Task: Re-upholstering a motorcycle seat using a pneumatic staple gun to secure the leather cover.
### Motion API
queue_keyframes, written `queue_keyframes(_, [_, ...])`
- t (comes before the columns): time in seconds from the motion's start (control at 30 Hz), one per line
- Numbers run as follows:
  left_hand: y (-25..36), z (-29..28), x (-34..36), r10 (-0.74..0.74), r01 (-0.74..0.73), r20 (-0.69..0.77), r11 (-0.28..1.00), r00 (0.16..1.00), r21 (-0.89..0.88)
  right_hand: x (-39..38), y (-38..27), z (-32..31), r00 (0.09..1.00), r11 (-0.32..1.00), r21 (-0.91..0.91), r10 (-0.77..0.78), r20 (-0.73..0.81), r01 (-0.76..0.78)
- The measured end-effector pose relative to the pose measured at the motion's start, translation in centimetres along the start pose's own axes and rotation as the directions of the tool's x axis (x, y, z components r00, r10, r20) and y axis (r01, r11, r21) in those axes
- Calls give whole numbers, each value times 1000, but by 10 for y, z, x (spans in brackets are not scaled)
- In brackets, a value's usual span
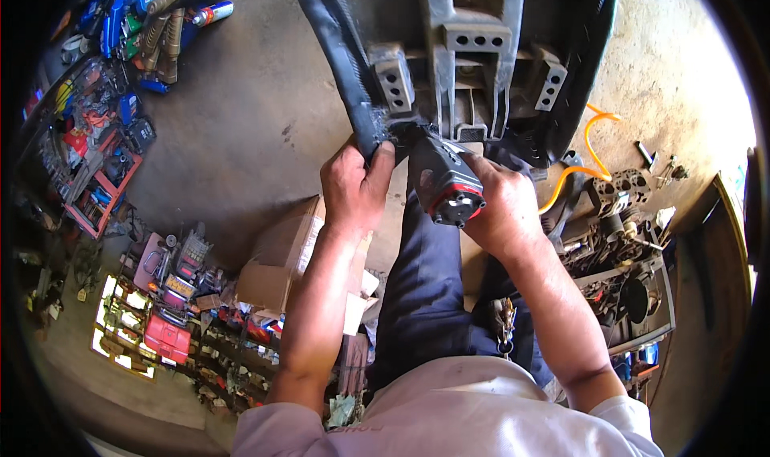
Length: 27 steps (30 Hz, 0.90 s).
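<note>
While clamping the black edge strip with the left hand, grips the red-ringed dark power tool in the right hand, just right of the strip, near the metal frame.

A red-banded dark power tool slants beside black edging.

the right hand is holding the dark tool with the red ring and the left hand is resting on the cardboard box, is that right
Not quite: the left hand is not on the cardboard box. The head view shows it gripping the lower end of the black strip. The right hand is indeed holding the dark tool with the red ring.
</note>
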<state>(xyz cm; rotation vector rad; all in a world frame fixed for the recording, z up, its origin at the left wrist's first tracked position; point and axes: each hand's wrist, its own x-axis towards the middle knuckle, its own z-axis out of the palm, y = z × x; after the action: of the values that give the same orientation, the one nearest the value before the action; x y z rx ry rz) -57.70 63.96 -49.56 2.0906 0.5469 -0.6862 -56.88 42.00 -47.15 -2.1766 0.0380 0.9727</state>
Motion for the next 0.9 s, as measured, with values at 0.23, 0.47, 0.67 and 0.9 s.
queue_keyframes(0.23, [11, 0, 0, 85, -86, 9, 993, 996, 77, -47, 18, -9, 994, 993, 61, -101, -29, 103])
queue_keyframes(0.47, [3, 9, -3, 47, -52, -34, 985, 998, -167, -64, 40, -21, 992, 996, -16, -89, -86, 88])
queue_keyframes(0.67, [-7, 30, -6, -28, 16, -28, 929, 999, -369, -62, 44, -22, 991, 993, -105, -67, -118, 54])
queue_keyframes(0.9, [-9, 29, -7, -39, 22, -63, 968, 997, -252, -46, 37, -19, 993, 998, -67, -6, -119, -2])
